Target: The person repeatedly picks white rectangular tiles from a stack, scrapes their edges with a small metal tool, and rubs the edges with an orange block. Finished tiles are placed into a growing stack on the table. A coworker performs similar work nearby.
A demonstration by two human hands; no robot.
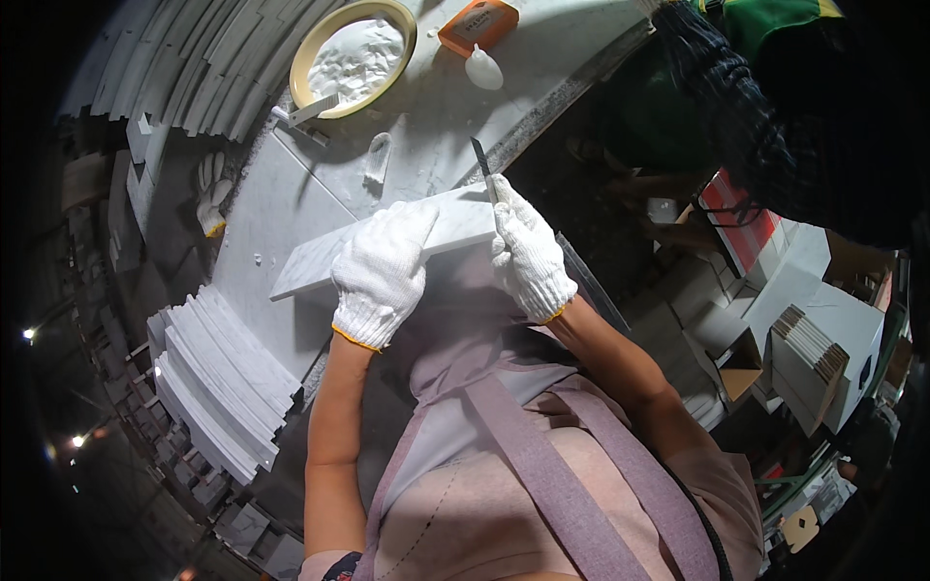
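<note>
My left hand [381, 266], in a white knit glove with a yellow cuff edge, grips a long grey-veined white marble tile [455, 215] near its middle. The tile lies slanted over the near edge of the marble-topped table [320, 169]. In my right hand [528, 252], gloved alike, a thin dark flat blade [480, 159] points up and away. That hand is closed round the blade's lower part, at the tile's right end. Whether the right fingers touch the tile I cannot tell.
Stacked tile strips stand at the near left [218, 378] and far left [194, 58]. A yellow-rimmed basin [412, 39] holds white material, with a scraper [315, 108] at its edge. Beyond the tile are a white scrap [379, 160] and an orange box [478, 26]. Another person's sleeve [712, 73] shows right.
</note>
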